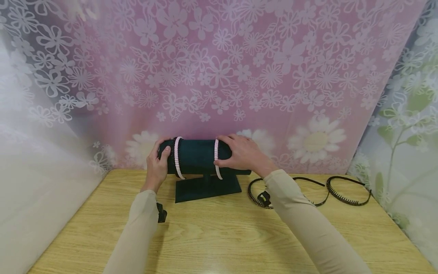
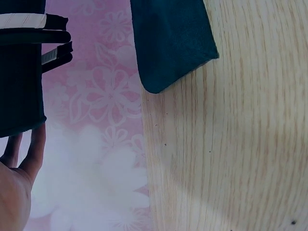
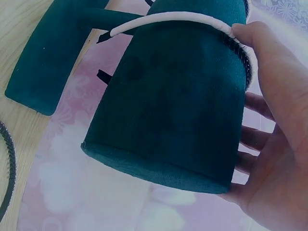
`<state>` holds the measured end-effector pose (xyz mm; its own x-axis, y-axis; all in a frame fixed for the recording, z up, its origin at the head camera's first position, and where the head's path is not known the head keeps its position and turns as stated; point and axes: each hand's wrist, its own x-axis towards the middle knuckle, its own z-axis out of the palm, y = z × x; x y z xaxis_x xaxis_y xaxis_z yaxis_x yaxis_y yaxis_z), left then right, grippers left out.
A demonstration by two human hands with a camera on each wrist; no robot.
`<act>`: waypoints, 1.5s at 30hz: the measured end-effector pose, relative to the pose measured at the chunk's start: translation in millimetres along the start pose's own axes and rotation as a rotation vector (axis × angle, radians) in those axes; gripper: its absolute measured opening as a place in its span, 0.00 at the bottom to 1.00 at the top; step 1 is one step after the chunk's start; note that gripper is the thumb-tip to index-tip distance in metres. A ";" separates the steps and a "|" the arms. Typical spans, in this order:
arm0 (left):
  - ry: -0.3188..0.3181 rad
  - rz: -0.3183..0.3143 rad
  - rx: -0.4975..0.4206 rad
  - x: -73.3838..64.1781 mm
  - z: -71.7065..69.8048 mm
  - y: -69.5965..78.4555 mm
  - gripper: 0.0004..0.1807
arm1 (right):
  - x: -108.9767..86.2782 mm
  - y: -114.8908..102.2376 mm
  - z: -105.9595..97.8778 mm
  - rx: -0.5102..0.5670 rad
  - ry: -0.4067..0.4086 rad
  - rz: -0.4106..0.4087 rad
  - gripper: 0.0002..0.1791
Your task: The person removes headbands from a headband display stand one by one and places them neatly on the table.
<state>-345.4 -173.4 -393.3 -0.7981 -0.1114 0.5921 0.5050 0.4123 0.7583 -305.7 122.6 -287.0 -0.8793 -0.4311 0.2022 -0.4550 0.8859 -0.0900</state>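
Note:
A dark green velvet headband stand, with a horizontal roll (image 1: 195, 156) above a flat base (image 1: 207, 189), stands at the back of the table. My left hand (image 1: 157, 163) grips the roll's left end, thumb in front and fingers behind. Just inside that hand sits a white headband (image 1: 177, 158) with a black toothed headband (image 1: 172, 149) against it. Further right on the roll, another white headband (image 3: 178, 17) has black teeth along its inside. The right thumb presses its edge, while the other fingers of my right hand (image 1: 241, 152) reach round behind the roll.
Several black headbands lie on the wooden table to the right, including a toothed one (image 1: 335, 195) near the right edge and one (image 1: 251, 192) partly under my right forearm. A pink floral curtain (image 1: 219, 76) hangs close behind the stand.

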 end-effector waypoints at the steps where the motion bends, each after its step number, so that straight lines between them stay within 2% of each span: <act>1: 0.001 0.000 -0.001 -0.1 -0.1 0.0 0.24 | -0.1 0.6 0.1 -0.002 0.000 0.000 0.50; 18: -0.002 0.004 -0.017 2.8 -1.2 4.0 0.25 | -6.3 9.1 -4.2 -0.017 0.016 -0.014 0.49; 33: 0.013 0.042 -0.006 4.1 -1.5 4.5 0.24 | -15.6 18.9 -6.7 0.081 -0.024 0.041 0.50; 45: 0.001 0.009 -0.013 0.8 -1.4 3.4 0.24 | -24.4 25.0 -6.1 0.096 -0.021 0.035 0.50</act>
<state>-343.9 -173.4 -389.9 -0.7933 -0.1086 0.5991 0.5162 0.4018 0.7564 -294.8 156.3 -288.2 -0.8972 -0.4047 0.1768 -0.4345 0.8805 -0.1896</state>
